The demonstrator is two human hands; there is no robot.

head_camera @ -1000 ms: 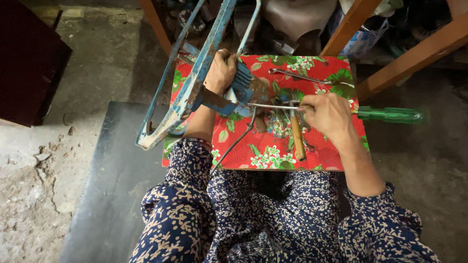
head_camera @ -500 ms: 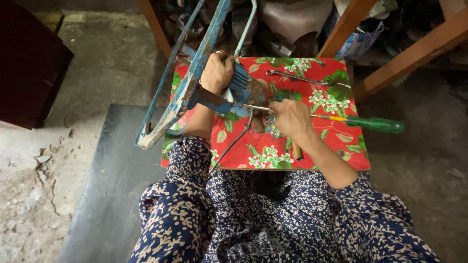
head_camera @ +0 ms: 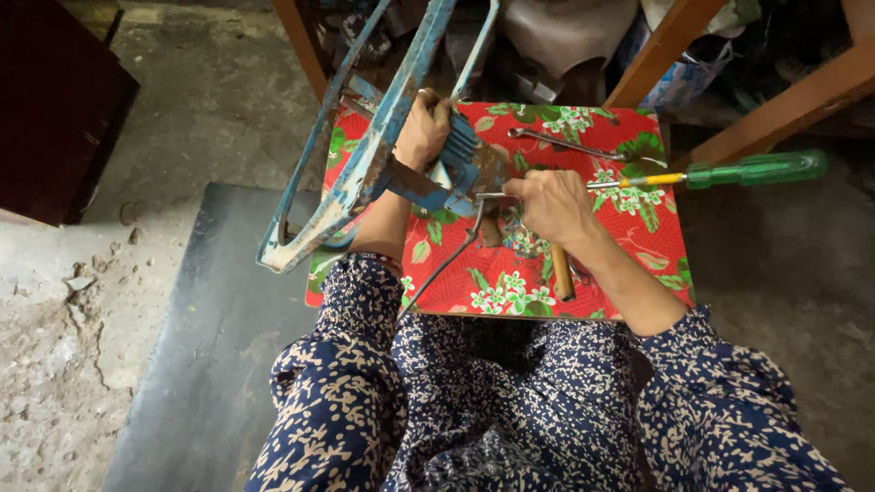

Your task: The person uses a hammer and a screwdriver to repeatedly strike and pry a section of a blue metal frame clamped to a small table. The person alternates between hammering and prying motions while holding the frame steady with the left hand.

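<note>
Both hands (head_camera: 492,173) mid-table (head_camera: 656,264), edges well apart

Worn blue metal frame (head_camera: 365,173) at left on red floral-clothed table (head_camera: 656,246); green-handled screwdriver (head_camera: 729,171) at right; curved steel wrench (head_camera: 565,144) behind.

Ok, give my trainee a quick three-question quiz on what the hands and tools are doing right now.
1. True or false: the left hand grips the blue metal frame.
2. What colour is the screwdriver handle?
3. Where does the right hand rest? A) on the grey mat B) over the red floral table C) on the screwdriver handle

Key: 1 true; 2 green; 3 B
</note>
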